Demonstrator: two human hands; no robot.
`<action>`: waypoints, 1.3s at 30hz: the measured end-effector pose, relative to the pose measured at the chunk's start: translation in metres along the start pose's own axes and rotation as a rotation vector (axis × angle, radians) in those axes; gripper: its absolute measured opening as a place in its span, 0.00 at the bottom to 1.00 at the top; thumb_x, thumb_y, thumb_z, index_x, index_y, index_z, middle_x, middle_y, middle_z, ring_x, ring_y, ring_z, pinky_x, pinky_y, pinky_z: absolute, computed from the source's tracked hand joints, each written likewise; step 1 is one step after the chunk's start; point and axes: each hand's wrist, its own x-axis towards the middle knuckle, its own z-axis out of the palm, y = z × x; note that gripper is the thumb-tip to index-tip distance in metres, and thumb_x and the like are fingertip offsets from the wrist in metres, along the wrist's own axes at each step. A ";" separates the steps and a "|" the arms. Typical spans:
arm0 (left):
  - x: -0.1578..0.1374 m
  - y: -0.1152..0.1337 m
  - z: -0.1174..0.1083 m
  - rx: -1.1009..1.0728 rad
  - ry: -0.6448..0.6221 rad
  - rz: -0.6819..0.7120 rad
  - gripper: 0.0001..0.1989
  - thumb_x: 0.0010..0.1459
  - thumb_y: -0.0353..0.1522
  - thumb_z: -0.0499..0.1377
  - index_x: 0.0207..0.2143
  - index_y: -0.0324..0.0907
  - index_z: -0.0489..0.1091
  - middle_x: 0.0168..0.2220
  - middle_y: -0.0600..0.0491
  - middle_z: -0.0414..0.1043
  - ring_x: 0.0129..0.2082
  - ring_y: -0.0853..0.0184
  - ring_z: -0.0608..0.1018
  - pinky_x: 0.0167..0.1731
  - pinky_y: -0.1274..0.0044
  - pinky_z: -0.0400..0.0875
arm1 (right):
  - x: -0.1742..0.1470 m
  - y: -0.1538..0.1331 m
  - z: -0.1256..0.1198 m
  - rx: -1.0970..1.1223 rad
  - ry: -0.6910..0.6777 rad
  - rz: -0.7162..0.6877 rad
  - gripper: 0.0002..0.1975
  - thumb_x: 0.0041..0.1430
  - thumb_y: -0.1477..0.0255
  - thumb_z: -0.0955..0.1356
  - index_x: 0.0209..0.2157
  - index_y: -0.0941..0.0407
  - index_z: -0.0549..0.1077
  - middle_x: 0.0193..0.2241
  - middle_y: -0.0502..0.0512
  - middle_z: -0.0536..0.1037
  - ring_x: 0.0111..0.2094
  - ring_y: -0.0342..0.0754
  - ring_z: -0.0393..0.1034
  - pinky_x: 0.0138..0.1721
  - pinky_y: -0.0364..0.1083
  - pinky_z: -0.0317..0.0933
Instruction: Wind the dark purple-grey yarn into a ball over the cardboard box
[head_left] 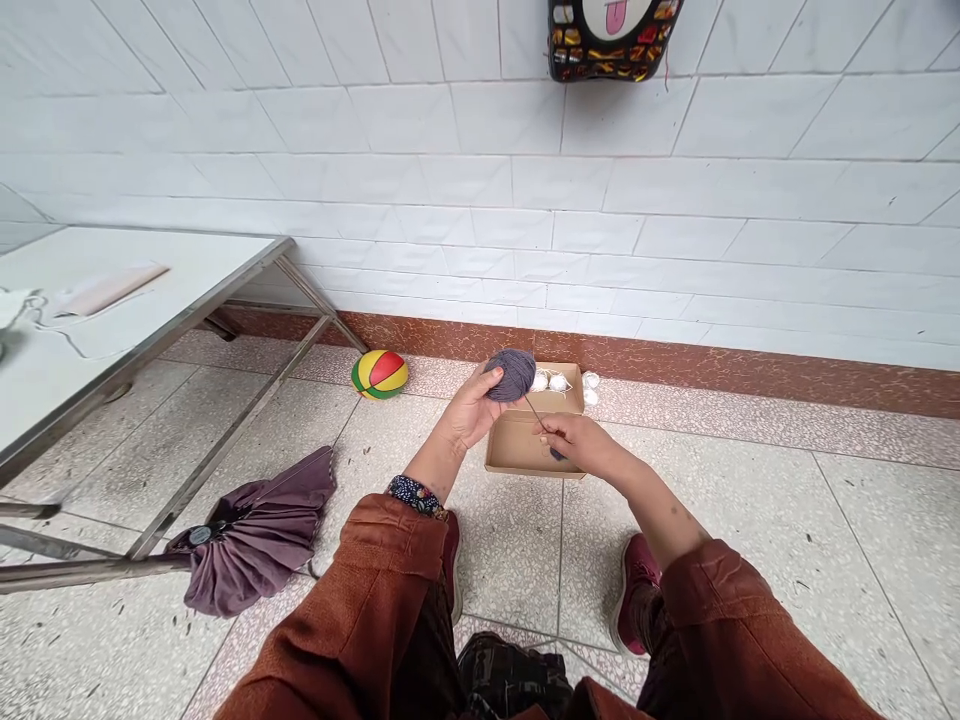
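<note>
A ball of dark grey yarn rests in my left hand, whose fingers are wrapped round it. From its lower side a short strand runs down to my right hand, which is closed on it in a pinch. Just under those right fingers shows a small dark blue piece; whether it is held or lies in the box I cannot tell. Below both hands an open cardboard box sits on the floor. Its farther half holds white balls of yarn, partly hidden by the grey ball.
More white balls lie right of the box, by the tiled wall. A striped ball, a folded purple umbrella and a metal-framed table are at left. A patterned bag hangs on the wall.
</note>
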 end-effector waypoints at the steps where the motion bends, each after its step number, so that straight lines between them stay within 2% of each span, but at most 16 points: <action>1: 0.002 -0.001 -0.003 0.080 0.042 0.006 0.22 0.52 0.38 0.67 0.48 0.40 0.71 0.47 0.46 0.77 0.41 0.62 0.79 0.36 0.73 0.75 | -0.001 -0.004 -0.001 0.034 0.006 -0.031 0.07 0.65 0.73 0.66 0.40 0.54 0.77 0.36 0.54 0.81 0.36 0.48 0.73 0.41 0.46 0.64; 4: 0.005 -0.004 -0.010 0.382 0.186 0.029 0.22 0.53 0.42 0.66 0.46 0.41 0.71 0.44 0.47 0.76 0.39 0.62 0.78 0.31 0.75 0.72 | -0.005 -0.020 -0.006 0.156 -0.056 -0.105 0.10 0.68 0.68 0.64 0.39 0.55 0.76 0.27 0.49 0.76 0.28 0.44 0.68 0.34 0.44 0.62; 6: 0.006 -0.007 -0.014 0.606 0.226 0.060 0.22 0.51 0.43 0.67 0.45 0.41 0.71 0.43 0.47 0.76 0.40 0.60 0.77 0.34 0.73 0.71 | -0.009 -0.030 -0.012 0.186 -0.066 -0.145 0.12 0.70 0.66 0.62 0.40 0.55 0.76 0.25 0.48 0.74 0.27 0.44 0.67 0.33 0.43 0.61; 8: 0.004 -0.008 -0.016 0.782 0.183 0.075 0.23 0.49 0.42 0.68 0.46 0.42 0.72 0.44 0.46 0.76 0.44 0.57 0.76 0.40 0.70 0.72 | -0.011 -0.037 -0.018 0.170 0.001 -0.184 0.12 0.70 0.66 0.62 0.41 0.54 0.75 0.29 0.50 0.76 0.30 0.44 0.68 0.35 0.44 0.62; 11: -0.001 -0.007 -0.015 0.866 0.007 0.022 0.27 0.50 0.42 0.67 0.51 0.43 0.72 0.48 0.45 0.76 0.50 0.54 0.75 0.51 0.64 0.68 | -0.011 -0.037 -0.028 0.126 0.166 -0.210 0.11 0.69 0.66 0.62 0.38 0.54 0.75 0.35 0.52 0.78 0.35 0.46 0.71 0.39 0.45 0.63; 15: -0.012 -0.008 -0.004 0.651 -0.306 -0.106 0.29 0.52 0.43 0.66 0.56 0.46 0.71 0.58 0.45 0.71 0.60 0.53 0.69 0.58 0.64 0.62 | -0.006 -0.024 -0.030 0.096 0.319 -0.187 0.11 0.68 0.66 0.63 0.34 0.53 0.73 0.32 0.52 0.77 0.35 0.48 0.70 0.40 0.46 0.62; 17: -0.016 -0.010 0.003 0.362 -0.411 -0.164 0.31 0.54 0.47 0.63 0.58 0.44 0.70 0.57 0.43 0.72 0.55 0.53 0.73 0.52 0.65 0.67 | -0.003 -0.018 -0.027 0.088 0.319 -0.168 0.12 0.69 0.66 0.62 0.33 0.54 0.73 0.30 0.51 0.76 0.33 0.47 0.70 0.38 0.45 0.62; 19: -0.018 -0.012 0.008 0.137 -0.472 -0.247 0.34 0.55 0.50 0.59 0.60 0.42 0.69 0.52 0.41 0.74 0.44 0.54 0.79 0.39 0.68 0.72 | -0.002 -0.013 -0.021 0.084 0.270 -0.141 0.13 0.70 0.67 0.61 0.34 0.54 0.72 0.29 0.51 0.76 0.32 0.47 0.69 0.36 0.44 0.62; 22: -0.016 -0.012 0.007 -0.080 -0.400 -0.244 0.35 0.52 0.51 0.60 0.55 0.37 0.71 0.46 0.39 0.77 0.35 0.57 0.80 0.29 0.71 0.72 | 0.000 -0.005 -0.014 0.029 0.184 -0.086 0.12 0.70 0.69 0.61 0.35 0.55 0.73 0.31 0.52 0.77 0.33 0.47 0.70 0.36 0.44 0.61; 27: -0.008 -0.004 -0.006 -0.220 -0.162 -0.123 0.27 0.51 0.48 0.62 0.47 0.38 0.73 0.44 0.42 0.79 0.41 0.56 0.80 0.34 0.70 0.74 | -0.003 0.009 -0.012 -0.231 0.078 0.059 0.07 0.66 0.73 0.65 0.32 0.56 0.73 0.31 0.53 0.76 0.34 0.48 0.70 0.36 0.45 0.59; 29: -0.007 -0.001 -0.010 -0.213 -0.129 -0.103 0.27 0.51 0.48 0.62 0.47 0.38 0.73 0.44 0.41 0.79 0.40 0.56 0.80 0.33 0.71 0.74 | -0.004 0.011 -0.012 -0.260 0.097 0.087 0.05 0.64 0.76 0.66 0.33 0.56 0.73 0.34 0.54 0.76 0.35 0.48 0.70 0.37 0.45 0.60; 31: -0.007 -0.001 -0.010 -0.190 -0.118 -0.106 0.28 0.50 0.48 0.63 0.47 0.38 0.72 0.45 0.41 0.79 0.40 0.55 0.80 0.33 0.70 0.74 | -0.004 0.008 -0.013 -0.173 0.173 0.061 0.04 0.62 0.76 0.67 0.38 0.55 0.73 0.40 0.55 0.75 0.36 0.47 0.70 0.39 0.46 0.63; 34: -0.009 -0.002 -0.006 -0.141 -0.126 -0.133 0.28 0.50 0.48 0.62 0.47 0.38 0.72 0.46 0.40 0.78 0.41 0.53 0.80 0.32 0.70 0.73 | -0.003 -0.001 -0.013 0.050 0.289 -0.004 0.17 0.60 0.74 0.68 0.51 0.54 0.69 0.51 0.59 0.71 0.32 0.43 0.70 0.39 0.47 0.66; 36: -0.011 -0.004 -0.003 -0.108 -0.137 -0.149 0.29 0.50 0.49 0.62 0.46 0.38 0.72 0.47 0.39 0.77 0.42 0.52 0.80 0.31 0.70 0.72 | -0.001 -0.006 -0.013 0.139 0.326 -0.001 0.27 0.58 0.72 0.70 0.58 0.53 0.64 0.54 0.61 0.69 0.29 0.42 0.68 0.37 0.48 0.67; 38: -0.012 -0.006 0.000 -0.084 -0.148 -0.152 0.29 0.50 0.50 0.61 0.46 0.38 0.72 0.47 0.39 0.77 0.43 0.52 0.79 0.31 0.70 0.72 | 0.000 -0.007 -0.011 0.176 0.284 0.023 0.33 0.56 0.72 0.72 0.62 0.52 0.61 0.51 0.59 0.72 0.28 0.42 0.67 0.35 0.47 0.66; 39: -0.012 -0.007 0.001 -0.076 -0.151 -0.150 0.29 0.49 0.50 0.62 0.46 0.37 0.72 0.48 0.39 0.77 0.43 0.51 0.79 0.31 0.69 0.72 | 0.000 -0.006 -0.010 0.184 0.229 0.032 0.32 0.56 0.72 0.72 0.61 0.53 0.63 0.47 0.57 0.75 0.28 0.42 0.68 0.35 0.47 0.66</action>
